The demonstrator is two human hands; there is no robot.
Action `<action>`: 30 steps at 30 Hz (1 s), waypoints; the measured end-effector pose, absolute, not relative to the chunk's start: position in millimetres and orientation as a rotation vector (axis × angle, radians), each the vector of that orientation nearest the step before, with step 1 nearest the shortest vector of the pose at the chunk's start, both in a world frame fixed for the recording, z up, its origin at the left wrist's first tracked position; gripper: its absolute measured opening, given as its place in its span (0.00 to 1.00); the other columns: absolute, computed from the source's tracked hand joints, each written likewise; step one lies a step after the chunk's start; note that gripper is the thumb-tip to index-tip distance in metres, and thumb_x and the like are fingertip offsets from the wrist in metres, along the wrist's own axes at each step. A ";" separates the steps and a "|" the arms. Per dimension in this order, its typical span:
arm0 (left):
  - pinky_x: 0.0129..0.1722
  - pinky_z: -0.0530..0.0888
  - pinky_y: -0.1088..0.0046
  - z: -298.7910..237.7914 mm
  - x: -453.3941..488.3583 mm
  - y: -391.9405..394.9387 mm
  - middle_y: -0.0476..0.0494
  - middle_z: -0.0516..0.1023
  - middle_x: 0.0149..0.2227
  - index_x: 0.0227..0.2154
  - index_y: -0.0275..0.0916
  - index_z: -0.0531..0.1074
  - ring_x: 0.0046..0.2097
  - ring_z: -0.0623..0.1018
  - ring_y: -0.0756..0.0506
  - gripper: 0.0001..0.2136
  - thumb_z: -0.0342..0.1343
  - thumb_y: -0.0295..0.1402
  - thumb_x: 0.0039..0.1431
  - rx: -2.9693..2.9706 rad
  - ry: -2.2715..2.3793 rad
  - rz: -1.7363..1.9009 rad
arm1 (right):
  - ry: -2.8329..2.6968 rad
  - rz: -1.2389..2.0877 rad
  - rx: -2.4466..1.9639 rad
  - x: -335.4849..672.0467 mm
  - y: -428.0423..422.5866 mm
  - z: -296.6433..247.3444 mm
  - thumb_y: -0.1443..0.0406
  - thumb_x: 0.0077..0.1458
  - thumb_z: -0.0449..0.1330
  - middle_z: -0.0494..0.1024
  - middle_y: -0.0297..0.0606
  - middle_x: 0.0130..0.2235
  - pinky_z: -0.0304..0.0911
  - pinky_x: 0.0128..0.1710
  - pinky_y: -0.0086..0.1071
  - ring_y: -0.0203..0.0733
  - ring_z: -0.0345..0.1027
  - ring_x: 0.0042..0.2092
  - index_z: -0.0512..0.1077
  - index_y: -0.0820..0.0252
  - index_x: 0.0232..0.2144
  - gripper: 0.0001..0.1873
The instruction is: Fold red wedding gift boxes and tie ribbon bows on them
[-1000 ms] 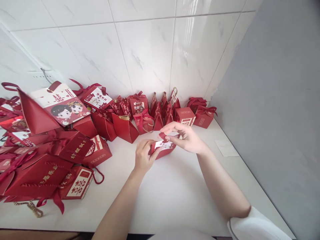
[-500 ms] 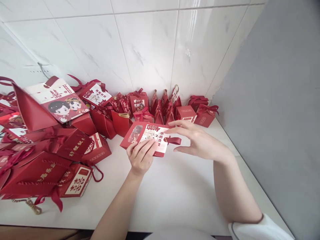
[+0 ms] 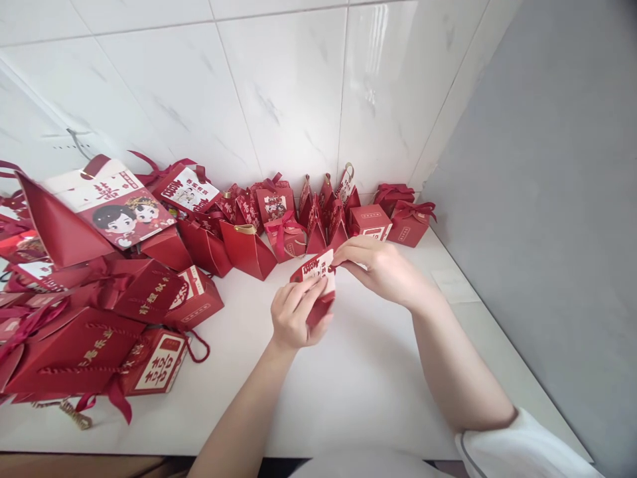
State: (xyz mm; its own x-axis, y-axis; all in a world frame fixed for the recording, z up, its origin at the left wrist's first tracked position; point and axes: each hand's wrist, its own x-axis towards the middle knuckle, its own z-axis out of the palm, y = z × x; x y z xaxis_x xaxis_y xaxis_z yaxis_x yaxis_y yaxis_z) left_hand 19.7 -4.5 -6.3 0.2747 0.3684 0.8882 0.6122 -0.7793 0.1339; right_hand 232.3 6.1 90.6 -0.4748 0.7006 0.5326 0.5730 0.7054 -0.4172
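Since a moment ago, the red box (image 3: pixel 322 308) has tipped up, and the right hand (image 3: pixel 381 269) has pinched its top corner. The left hand (image 3: pixel 298 313) hugs its side over the white table (image 3: pixel 358 398), probably to keep it steady.

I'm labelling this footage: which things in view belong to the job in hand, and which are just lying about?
In hand:
- red-and-white box
- left hand, gripping the box
- right hand, fingers at the box's edge

Apparently just lying about, touched by neither hand:
- piled red boxes
- row of red boxes near the wall
- gold cord
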 end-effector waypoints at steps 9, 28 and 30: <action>0.60 0.66 0.50 3.9 15.0 -0.2 0.32 0.68 0.60 0.61 0.40 0.61 0.62 0.67 0.34 0.32 0.62 0.42 0.55 -2.653 -1.277 -1.884 | -2.252 0.606 -0.712 233.3 -4.3 100.7 0.75 0.64 0.48 0.76 0.38 0.39 0.67 0.36 0.33 0.41 0.70 0.41 0.72 0.56 0.38 0.15; 0.35 0.76 0.72 13.8 11.3 -3.0 0.46 0.78 0.32 0.28 0.39 0.78 0.34 0.78 0.47 0.08 0.64 0.38 0.54 -2.414 -1.715 -2.215 | -2.308 0.568 -1.088 218.4 -1.2 90.9 0.67 0.66 0.54 0.78 0.34 0.36 0.61 0.32 0.31 0.38 0.71 0.35 0.74 0.56 0.38 0.08; 0.28 0.73 0.75 13.0 10.1 -2.5 0.49 0.77 0.26 0.26 0.38 0.77 0.28 0.76 0.49 0.10 0.64 0.40 0.55 -2.385 -1.833 -2.273 | -2.308 0.571 -1.098 215.4 0.4 88.8 0.67 0.66 0.54 0.78 0.34 0.36 0.60 0.32 0.30 0.38 0.70 0.34 0.74 0.57 0.37 0.08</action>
State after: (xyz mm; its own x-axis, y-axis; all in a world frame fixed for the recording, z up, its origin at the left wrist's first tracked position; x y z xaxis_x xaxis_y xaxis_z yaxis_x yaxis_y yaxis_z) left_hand 10.1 -2.5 13.0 -0.0851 0.9108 0.4041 0.2019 -0.3814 0.9021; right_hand 215.4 0.4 88.8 -0.5384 0.7984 0.2696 0.5806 0.5834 -0.5680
